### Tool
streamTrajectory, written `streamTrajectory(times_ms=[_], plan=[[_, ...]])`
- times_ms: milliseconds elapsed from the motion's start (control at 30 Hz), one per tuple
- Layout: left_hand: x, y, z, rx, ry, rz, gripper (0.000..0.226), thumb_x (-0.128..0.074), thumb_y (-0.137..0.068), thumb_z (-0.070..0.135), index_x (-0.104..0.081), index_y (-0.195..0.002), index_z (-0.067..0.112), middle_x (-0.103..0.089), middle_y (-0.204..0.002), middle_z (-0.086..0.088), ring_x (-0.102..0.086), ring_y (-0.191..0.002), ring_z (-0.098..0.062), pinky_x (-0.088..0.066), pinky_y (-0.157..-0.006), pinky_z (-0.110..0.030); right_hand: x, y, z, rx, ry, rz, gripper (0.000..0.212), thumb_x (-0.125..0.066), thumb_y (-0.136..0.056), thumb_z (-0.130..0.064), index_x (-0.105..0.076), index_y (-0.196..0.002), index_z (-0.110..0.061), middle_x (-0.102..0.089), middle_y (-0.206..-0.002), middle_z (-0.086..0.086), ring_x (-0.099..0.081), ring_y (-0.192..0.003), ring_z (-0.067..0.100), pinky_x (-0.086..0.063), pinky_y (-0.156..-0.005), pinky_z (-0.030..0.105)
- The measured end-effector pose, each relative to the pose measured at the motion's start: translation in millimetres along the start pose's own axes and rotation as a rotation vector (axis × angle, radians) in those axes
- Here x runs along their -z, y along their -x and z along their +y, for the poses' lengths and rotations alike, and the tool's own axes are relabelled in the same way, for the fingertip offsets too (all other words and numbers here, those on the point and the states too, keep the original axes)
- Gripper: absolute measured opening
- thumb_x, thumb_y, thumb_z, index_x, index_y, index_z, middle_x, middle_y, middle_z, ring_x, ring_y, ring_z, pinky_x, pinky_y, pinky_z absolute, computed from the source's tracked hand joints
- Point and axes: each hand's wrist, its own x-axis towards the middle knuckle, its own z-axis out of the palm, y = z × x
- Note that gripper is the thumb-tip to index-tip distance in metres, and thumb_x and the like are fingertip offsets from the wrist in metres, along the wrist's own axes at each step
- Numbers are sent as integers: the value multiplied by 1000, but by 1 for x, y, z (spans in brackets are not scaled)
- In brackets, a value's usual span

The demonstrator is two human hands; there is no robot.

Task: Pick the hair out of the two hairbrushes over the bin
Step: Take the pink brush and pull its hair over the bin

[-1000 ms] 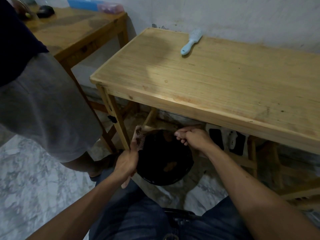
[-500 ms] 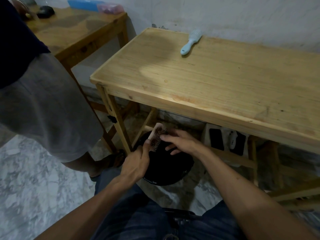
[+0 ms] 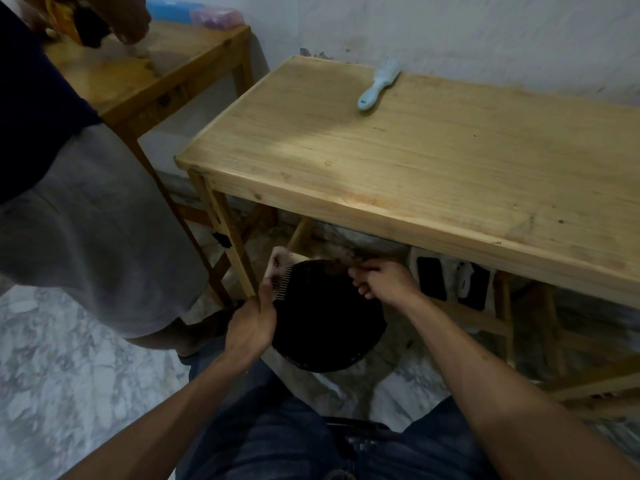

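Since half a second ago the right hand [image 3: 384, 280] has pulled away from the bristles of the pink hairbrush [image 3: 280, 271] and now sits to the brush's right, over the far rim of the black bin [image 3: 332, 344]. Its fingers are curled in and pinched; a dark wisp shows at the fingertips, too dim to say whether it is hair or shadow. Brush and right hand are apart.

Pink hairbrush: held upright over the left edge of the bin, bristles facing right toward the other hand, dark clumps lodged among the bristles near the pad. Left hand [image 3: 251, 329] is wrapped closed around the handle, thumb up along the brush's edge.

Bin stands on the marble floor [image 3: 69, 393], under the near edge of the wooden table [image 3: 415, 161] and just beside its front left leg.

Second hairbrush, light blue [image 3: 377, 84], lies on the tabletop near the far edge by the wall, handle pointing toward the camera, well apart from both hands.

Left of frame: another person in grey shorts [image 3: 86, 237] stands close by, next to a second wooden table [image 3: 138, 81] that carries a blue box [image 3: 166, 10] and a pink box [image 3: 214, 17] at its far end.
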Motion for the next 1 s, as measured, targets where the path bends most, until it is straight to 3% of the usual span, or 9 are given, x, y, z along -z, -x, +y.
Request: streamTrajectory(times_ms=[133,267,400,500,567,700,833,900,1000], plan=[[-4,4,7,-96,-87,-24,75,-11,-103,64,-62,-113,11,-72,-87,-17,-70,-87,-41,-57,-83,-55,-9,2,0,-46,206,-114,46,-70,-89,-25,-60,-133,-18,-69,-110,6,-66,-87,14,-57,-63,24],[-10,10,14,-101,-167,-1,69,-22,-108,53,-61,-129,0,-70,-118,-26,-64,-112,-45,-49,-96,-48,-23,10,-15,50,214,-79,50,-69,-88,-45,-58,-133,-27,-63,-121,-4,-62,-97,12,-56,-81,29],[-11,16,18,-179,-277,-40,64,-18,-107,55,-62,-112,9,-72,-99,-16,-69,-93,-38,-55,-89,-53,-33,15,-23,183,74,44,45,-78,-79,-50,-63,-114,-27,-71,-113,-2,-68,-97,14,-57,-78,30],[-11,16,22,-196,-345,-21,63,-17,-106,57,-59,-112,11,-71,-93,-13,-71,-88,-35,-57,-85,-50,-36,15,-26,358,108,173,24,-83,-77,-37,-70,-94,-27,-73,-93,-7,-66,-85,2,-52,-78,23],[-12,16,24,-214,-373,-10,63,-15,-105,62,-57,-107,15,-71,-85,-10,-71,-80,-32,-59,-79,-50,-39,16,-28,406,180,186,14,-81,-79,-34,-77,-91,-28,-75,-89,-10,-62,-77,-7,-47,-75,18],[-13,16,26,-226,-448,22,65,-16,-103,65,-57,-110,14,-74,-95,-14,-72,-86,-36,-58,-79,-47,-41,18,-33,384,278,201,16,-73,-89,-28,-80,-101,-21,-78,-100,-3,-68,-89,8,-50,-82,24],[-15,12,28,-176,-458,12,69,-16,-103,64,-59,-115,11,-73,-103,-17,-71,-93,-37,-55,-79,-45,-40,19,-31,337,344,190,17,-62,-96,-23,-75,-105,-16,-70,-95,-2,-60,-88,9,-43,-80,21],[-12,8,26,-130,-432,5,72,-16,-103,64,-60,-119,10,-72,-107,-18,-69,-97,-38,-53,-80,-44,-34,14,-27,268,312,207,16,-59,-98,-27,-73,-103,-21,-73,-99,1,-65,-95,17,-44,-81,24],[-7,6,21,-100,-396,-5,77,-14,-101,68,-61,-118,10,-73,-106,-17,-69,-96,-38,-55,-85,-48,-24,6,-20,138,220,222,15,-54,-98,-33,-59,-84,-35,-75,-96,8,-70,-94,29,-55,-85,37]])
